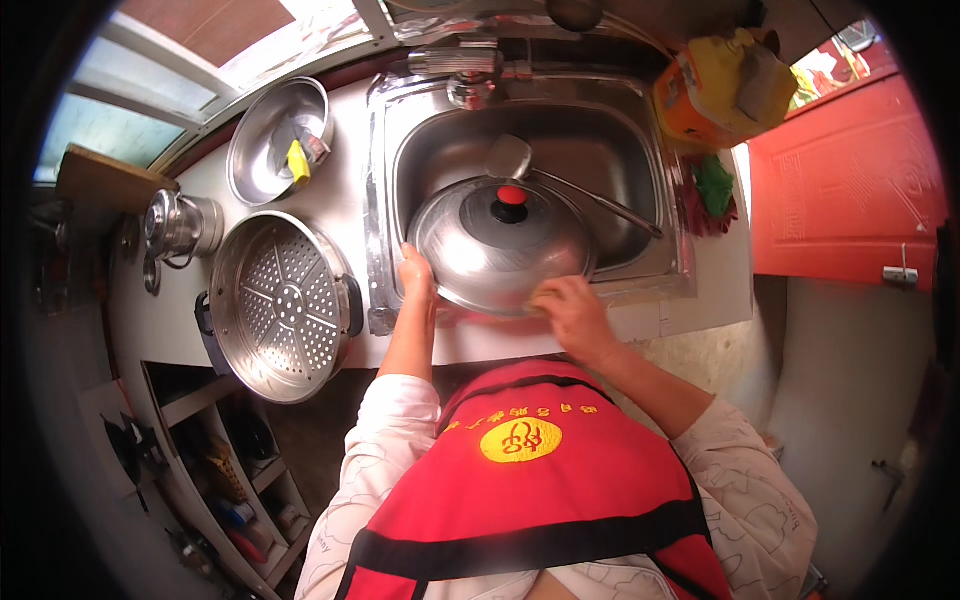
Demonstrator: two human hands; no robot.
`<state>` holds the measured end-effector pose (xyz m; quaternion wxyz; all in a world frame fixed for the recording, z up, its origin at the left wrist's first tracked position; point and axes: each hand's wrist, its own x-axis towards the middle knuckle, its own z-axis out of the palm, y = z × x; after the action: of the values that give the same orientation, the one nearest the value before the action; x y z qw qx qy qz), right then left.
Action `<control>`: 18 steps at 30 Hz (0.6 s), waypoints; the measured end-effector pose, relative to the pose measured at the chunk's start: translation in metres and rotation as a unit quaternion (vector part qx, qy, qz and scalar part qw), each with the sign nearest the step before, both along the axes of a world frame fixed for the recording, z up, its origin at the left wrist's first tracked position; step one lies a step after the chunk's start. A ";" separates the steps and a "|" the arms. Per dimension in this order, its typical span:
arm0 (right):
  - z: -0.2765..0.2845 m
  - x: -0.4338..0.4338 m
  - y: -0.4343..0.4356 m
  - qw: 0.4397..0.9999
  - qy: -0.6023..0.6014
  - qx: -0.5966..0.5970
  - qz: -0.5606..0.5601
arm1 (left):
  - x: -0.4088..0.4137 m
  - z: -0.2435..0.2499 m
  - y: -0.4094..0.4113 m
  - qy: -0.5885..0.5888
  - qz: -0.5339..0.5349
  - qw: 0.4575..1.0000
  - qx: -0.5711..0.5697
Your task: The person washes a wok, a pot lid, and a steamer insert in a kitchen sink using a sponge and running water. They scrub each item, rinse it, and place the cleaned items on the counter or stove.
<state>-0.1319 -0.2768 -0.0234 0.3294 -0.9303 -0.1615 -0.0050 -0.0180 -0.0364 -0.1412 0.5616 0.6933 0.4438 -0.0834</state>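
A domed steel wok lid (480, 259) with a red-and-black knob (511, 196) lies tilted over the near side of the steel sink (465, 120). My left hand (417, 271) grips its left rim, thumb up along the edge. At the lid's near right rim is my right hand (576, 311), fingers bent around a small yellowish pad pressed against the metal; most of the pad is hidden. Behind the lid, a metal spatula (510, 156) rests in the sink. A long metal handle (600, 201) slants to the right edge of the basin.
Left of the sink stand a perforated steamer pot (291, 300), a steel bowl (259, 142) holding a yellow-handled tool, and a lidded steel canister (180, 221). A faucet (471, 82) rises behind the basin. At right are a yellow jug (720, 90) and a green cloth (712, 184).
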 end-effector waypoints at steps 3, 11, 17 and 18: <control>0.005 0.008 0.049 0.998 -0.030 -0.003 0.048 | -0.001 0.031 -0.014 0.013 -0.015 1.000 -0.002; 0.005 0.019 0.002 0.995 0.081 0.027 0.043 | -0.001 0.015 -0.006 0.015 -0.019 1.000 0.000; -0.056 0.070 -0.075 0.968 0.104 -0.223 -0.058 | 0.002 0.031 -0.016 0.022 -0.006 1.000 0.002; -0.072 0.086 -0.079 0.962 0.086 -0.252 -0.064 | 0.002 0.037 -0.018 0.024 -0.012 1.000 0.013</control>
<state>-0.0457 -0.3558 -0.0958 0.0961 -0.9885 -0.0685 0.0949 -0.0164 -0.0542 -0.1043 0.5405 0.7036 0.4501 -0.1013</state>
